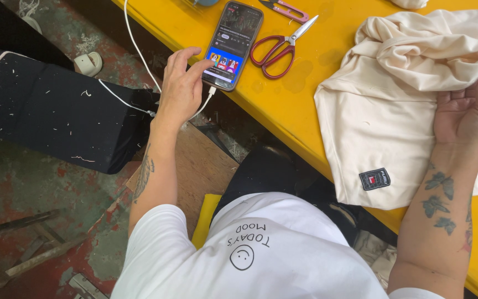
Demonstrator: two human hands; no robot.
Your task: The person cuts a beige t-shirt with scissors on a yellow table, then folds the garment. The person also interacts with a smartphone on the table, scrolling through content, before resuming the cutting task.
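From my feed the biggest thing is the yellow table (283, 119), running diag from top centre to bottom rt; on its rt part lies a cream garment (383, 111), bunched at the top and flatter below, w/ a small dark sewn label (374, 179) near its lower hem; the hem reaches the table's near edge. Left of the table, over the worn red-green floor (23, 182), I see a black fabric panel (56, 113) flecked w/ pale thread bits. The person's white T-shirt (261, 254) fills the bottom centre. Rt hand (467, 113) rests palm up on the garment's rt side, fingers loosely curled against the cloth; I can't tell if it pinches any fabric. Left hand (182, 86) reaches over the table edge to a smartphone (233, 44) lying flat near that edge, screen lit; fingers spread, thumb touching the lower screen, nothing gripped. A white charging cable (134, 44) plugs into the phone's bottom end and passes under the left wrist, w/ another run going up along the table edge. Just rt of the phone, apart from it, lie red-handled scissors (279, 47), blades pointing up-rt; above them, at the frame top, a small pink thread snipper (286, 9); a white round object (88, 63) sits on the floor by the black panel.
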